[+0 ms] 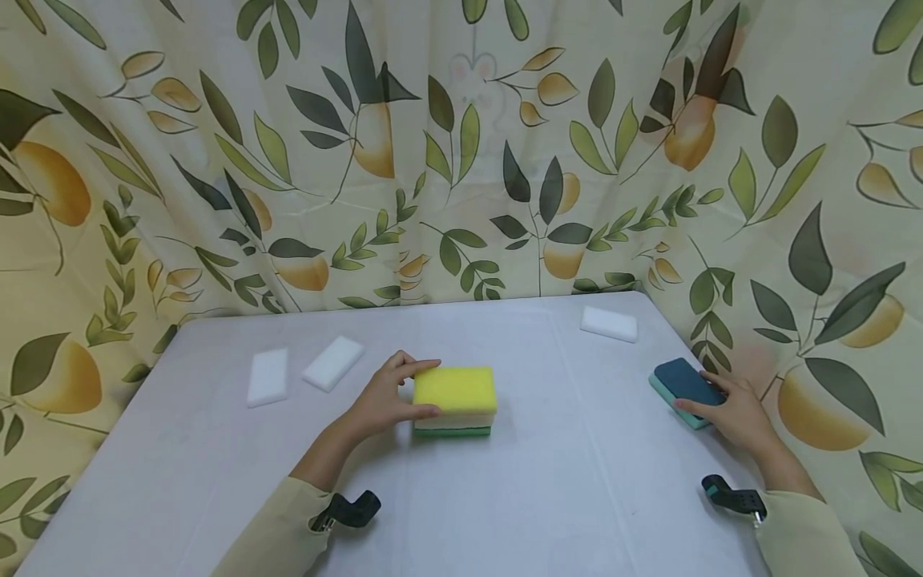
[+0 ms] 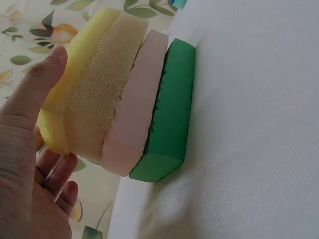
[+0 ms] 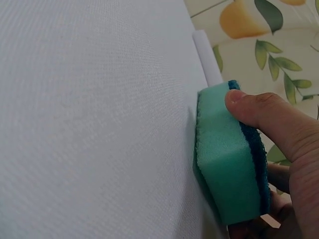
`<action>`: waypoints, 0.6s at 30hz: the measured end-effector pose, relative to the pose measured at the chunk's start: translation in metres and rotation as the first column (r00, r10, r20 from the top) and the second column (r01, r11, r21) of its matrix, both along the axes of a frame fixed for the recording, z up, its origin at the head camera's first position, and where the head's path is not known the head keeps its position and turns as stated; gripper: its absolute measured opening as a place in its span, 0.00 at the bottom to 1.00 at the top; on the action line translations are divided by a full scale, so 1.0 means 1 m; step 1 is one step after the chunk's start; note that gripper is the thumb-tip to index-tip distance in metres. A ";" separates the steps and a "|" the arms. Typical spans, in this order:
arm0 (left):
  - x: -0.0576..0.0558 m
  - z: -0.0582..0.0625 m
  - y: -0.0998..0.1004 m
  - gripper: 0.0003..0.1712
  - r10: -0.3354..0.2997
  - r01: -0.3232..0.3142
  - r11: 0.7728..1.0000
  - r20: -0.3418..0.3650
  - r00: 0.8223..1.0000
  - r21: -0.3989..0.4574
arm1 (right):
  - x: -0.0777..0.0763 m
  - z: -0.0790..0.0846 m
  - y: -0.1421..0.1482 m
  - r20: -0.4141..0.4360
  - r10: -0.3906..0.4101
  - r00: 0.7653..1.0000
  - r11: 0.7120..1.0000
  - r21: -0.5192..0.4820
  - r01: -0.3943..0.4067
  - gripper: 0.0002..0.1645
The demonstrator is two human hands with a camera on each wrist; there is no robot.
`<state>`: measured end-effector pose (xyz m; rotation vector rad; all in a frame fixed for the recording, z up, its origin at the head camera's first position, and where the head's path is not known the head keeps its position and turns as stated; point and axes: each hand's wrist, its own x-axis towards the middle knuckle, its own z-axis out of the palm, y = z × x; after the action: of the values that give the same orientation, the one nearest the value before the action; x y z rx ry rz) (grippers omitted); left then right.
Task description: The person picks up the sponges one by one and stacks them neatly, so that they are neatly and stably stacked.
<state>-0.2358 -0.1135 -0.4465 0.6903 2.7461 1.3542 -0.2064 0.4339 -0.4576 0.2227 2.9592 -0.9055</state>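
A stack of sponges stands in the middle of the table. A yellow sponge (image 1: pixel 454 389) lies on top; in the left wrist view a beige porous layer (image 2: pixel 99 84), a pink layer (image 2: pixel 137 104) and a green block (image 2: pixel 172 109) sit beneath it. My left hand (image 1: pixel 389 397) holds the yellow sponge at its left end, thumb in front and fingers behind. At the table's right edge, my right hand (image 1: pixel 743 413) grips a teal sponge (image 3: pixel 219 144) with a dark blue scouring pad (image 1: pixel 681 378) facing up. The right wrist view shows the thumb on the pad's edge.
Two white foam blocks lie to the left of the stack, an upright-set one (image 1: pixel 268 377) and a slanted one (image 1: pixel 333 363). Another white block (image 1: pixel 609 324) rests near the back right corner. A patterned curtain (image 1: pixel 461 160) hangs behind the white-covered table (image 1: pixel 534 497).
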 end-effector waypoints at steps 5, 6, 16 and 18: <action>0.000 -0.001 0.000 0.43 0.003 -0.003 1.000 0.004 1.000 -0.003 | 0.001 0.001 -0.002 -0.005 0.007 1.000 1.000 0.013 -0.007 0.60; 0.000 -0.001 0.000 0.43 0.003 -0.003 1.000 0.006 1.000 -0.001 | 0.001 0.001 -0.002 -0.006 0.009 1.000 1.000 0.016 -0.008 0.60; 0.000 -0.001 0.000 0.43 0.000 -0.001 1.000 0.008 1.000 0.008 | -0.005 0.004 -0.007 0.010 0.023 1.000 1.000 0.014 -0.023 0.59; 0.000 -0.001 0.000 0.43 0.001 -0.002 1.000 0.009 1.000 0.008 | -0.006 0.004 -0.009 0.007 0.029 1.000 0.999 0.016 -0.029 0.59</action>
<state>-0.2361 -0.1131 -0.4473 0.6807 2.7361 1.3659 -0.2125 0.4250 -0.4533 0.1831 2.9561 -0.8757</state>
